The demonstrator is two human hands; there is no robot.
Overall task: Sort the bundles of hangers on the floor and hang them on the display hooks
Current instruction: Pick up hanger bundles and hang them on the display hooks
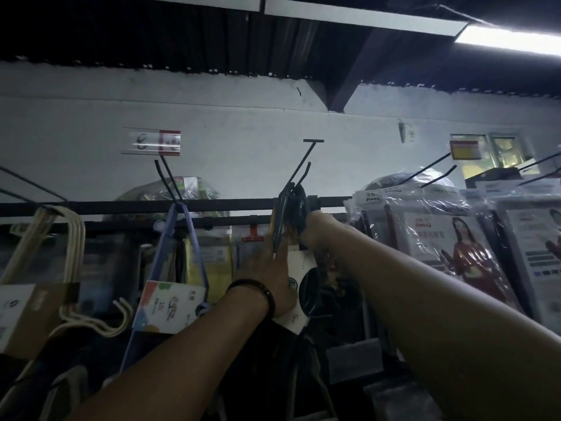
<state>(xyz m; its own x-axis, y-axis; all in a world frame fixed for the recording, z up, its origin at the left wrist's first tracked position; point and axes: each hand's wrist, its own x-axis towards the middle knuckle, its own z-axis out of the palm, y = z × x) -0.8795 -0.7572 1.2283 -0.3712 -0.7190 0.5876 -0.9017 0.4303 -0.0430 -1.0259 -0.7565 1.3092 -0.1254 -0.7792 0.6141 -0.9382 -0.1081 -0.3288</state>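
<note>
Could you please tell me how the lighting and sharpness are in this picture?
Head view: dim overall, ceiling light blown out at top right; glare streaks the plastic packs on the right; the left price tag is blurred; the left hand and right hand meet the black hangers in shadow, so the right hand's grip is unclear.

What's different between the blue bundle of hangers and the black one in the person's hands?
The blue bundle hangs untouched; the black bundle is gripped by the right hand, the left hand steadying it. The blue bundle's card is multicoloured; the black bundle's is white with a dark round mark. A price tag tops the blue bundle's hook; the black bundle's has none. Both hang at hooks on one rail.
</note>
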